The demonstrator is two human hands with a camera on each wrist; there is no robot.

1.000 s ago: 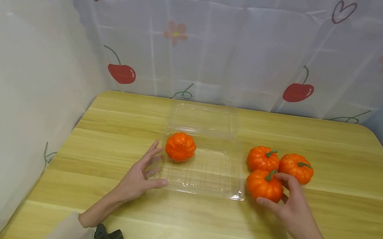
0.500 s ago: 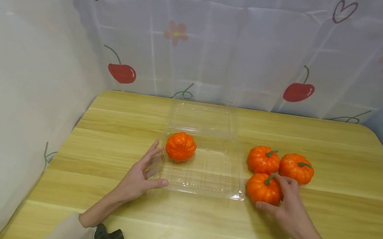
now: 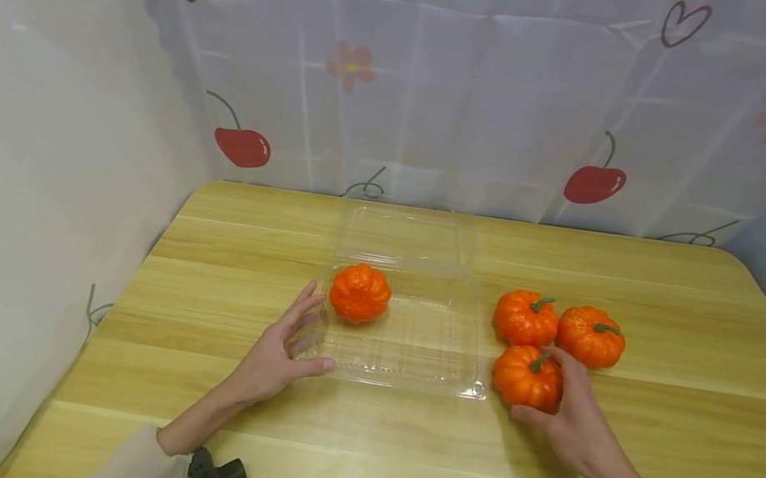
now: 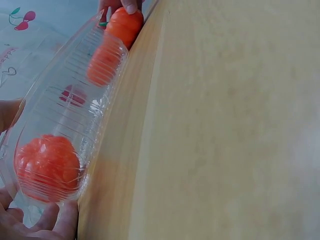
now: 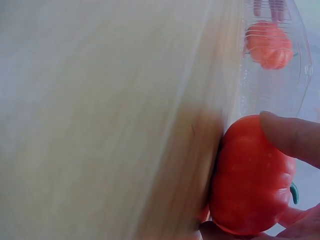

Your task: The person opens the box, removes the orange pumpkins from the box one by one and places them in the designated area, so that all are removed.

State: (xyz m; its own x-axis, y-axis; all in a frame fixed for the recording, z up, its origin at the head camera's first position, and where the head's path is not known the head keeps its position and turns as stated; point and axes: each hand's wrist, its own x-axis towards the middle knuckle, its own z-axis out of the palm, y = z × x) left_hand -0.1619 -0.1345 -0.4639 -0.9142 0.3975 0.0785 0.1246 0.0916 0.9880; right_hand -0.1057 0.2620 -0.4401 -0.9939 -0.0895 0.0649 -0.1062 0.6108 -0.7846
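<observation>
My right hand (image 3: pixel 577 419) holds a small orange pumpkin (image 3: pixel 528 379) with a green stem, thumb at its near side and fingers at its far right. In the right wrist view, the thumb lies on this pumpkin (image 5: pixel 250 180), which appears to rest on the table. A clear plastic clamshell box (image 3: pixel 405 382) lies open left of it. Inside its left part is another pumpkin (image 3: pixel 360 294), ribbed base facing up. My left hand (image 3: pixel 275 356) rests at the box's left front corner, thumb at the front rim and fingers spread along the side wall.
Two more pumpkins, one (image 3: pixel 525 319) just behind the held one and another (image 3: pixel 591 338) to its right, sit side by side. The box's lid (image 3: pixel 407 239) lies folded back toward the printed curtain (image 3: pixel 442 114). The wooden table (image 3: pixel 375 466) continues toward me.
The pumpkin in my right hand has come slightly down and toward me, and a narrow gap now shows behind it. My left hand and the box have stayed put.
</observation>
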